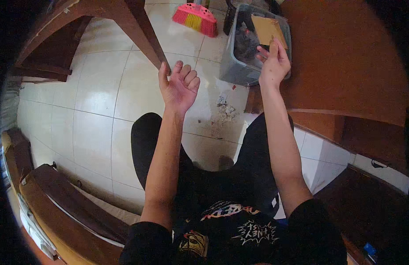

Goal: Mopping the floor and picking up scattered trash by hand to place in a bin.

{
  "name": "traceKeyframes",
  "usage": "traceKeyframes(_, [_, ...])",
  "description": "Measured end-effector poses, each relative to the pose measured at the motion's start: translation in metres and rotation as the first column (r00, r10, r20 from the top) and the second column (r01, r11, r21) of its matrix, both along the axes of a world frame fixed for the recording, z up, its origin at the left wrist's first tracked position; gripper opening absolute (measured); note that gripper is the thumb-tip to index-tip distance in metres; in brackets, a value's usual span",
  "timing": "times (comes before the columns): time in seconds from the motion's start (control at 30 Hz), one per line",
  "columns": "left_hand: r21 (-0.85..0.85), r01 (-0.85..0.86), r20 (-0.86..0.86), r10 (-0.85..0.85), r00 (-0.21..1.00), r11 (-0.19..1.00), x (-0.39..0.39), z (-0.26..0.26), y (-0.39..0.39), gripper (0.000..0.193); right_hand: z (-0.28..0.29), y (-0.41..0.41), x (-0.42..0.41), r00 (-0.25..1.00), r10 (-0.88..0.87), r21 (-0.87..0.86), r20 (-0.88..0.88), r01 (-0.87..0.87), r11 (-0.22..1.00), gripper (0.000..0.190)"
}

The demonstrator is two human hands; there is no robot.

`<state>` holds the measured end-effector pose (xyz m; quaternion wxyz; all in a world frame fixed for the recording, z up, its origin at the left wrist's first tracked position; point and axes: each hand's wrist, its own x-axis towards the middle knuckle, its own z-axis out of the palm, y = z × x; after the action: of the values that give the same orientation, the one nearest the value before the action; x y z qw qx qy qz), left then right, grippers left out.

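My right hand [274,68] pinches a piece of brown cardboard [267,28] between thumb and fingers, over the opening of a translucent plastic bin [236,68]. Dark contents, perhaps a black bag, show inside the bin. My left hand [181,87] is raised palm up above the floor, its fingers loosely curled and its thumb apart, with nothing seen in it. Below and between my hands, a small heap of whitish debris [226,109] lies on the tiles, with a small red scrap [234,87] close to the bin.
A broom with pink and yellow bristles [196,20] rests on the tiled floor [95,99] beyond my left hand. A dark wooden furniture leg [141,33] reaches down just behind that hand. Brown wooden furniture [343,66] stands at the right, a cushioned seat [58,218] at lower left.
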<state>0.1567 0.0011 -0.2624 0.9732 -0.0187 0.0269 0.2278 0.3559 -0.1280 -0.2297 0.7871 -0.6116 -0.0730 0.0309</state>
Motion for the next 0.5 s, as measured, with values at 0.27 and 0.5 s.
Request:
traceKeyframes(0.27, [0.006, -0.002, 0.029, 0.002, 1.000, 1.000, -0.0007, -0.0016, 0.0000, 0.042, -0.0008, 0.0013, 0.0000, 1.000, -0.001, 0.015, 0.000, 0.001, 1.000, 0.032])
traceKeyframes(0.5, [0.007, -0.007, 0.012, 0.007, 1.000, 1.000, -0.0010, -0.0008, 0.0005, 0.044, -0.0015, 0.0018, 0.0011, 1.000, -0.002, 0.011, -0.014, 0.002, 1.000, 0.032])
